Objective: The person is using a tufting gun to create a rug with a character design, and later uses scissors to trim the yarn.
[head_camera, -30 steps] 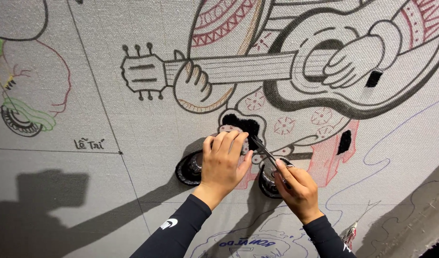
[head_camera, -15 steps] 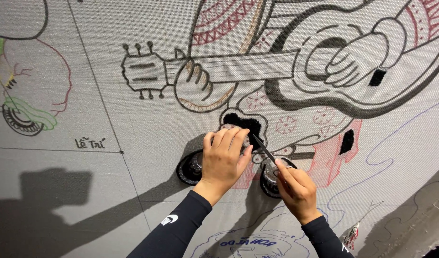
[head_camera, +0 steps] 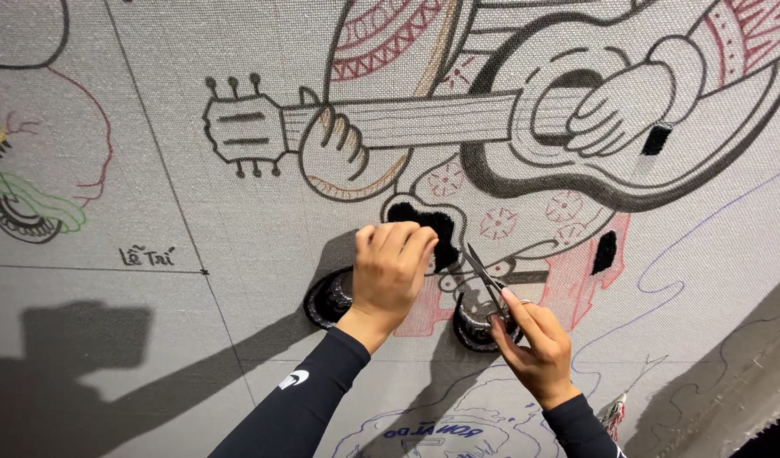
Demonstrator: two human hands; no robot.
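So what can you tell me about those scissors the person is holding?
The scissors are small and slim, with thin dark metal-looking blades that come to a sharp point. They tilt up and to the left, with the tip close to the fluffy black tufted patch on the grey cloth. The right hand grips the handle end, so the handles are hidden. The blades look nearly closed. The left hand presses the cloth just beside them.

left hand (head_camera: 396,270) flat on the cloth (head_camera: 195,212) just below the tufted patch (head_camera: 424,225), scissors (head_camera: 485,276) just right of it, held in right hand (head_camera: 534,348), guitar drawing (head_camera: 492,119) above
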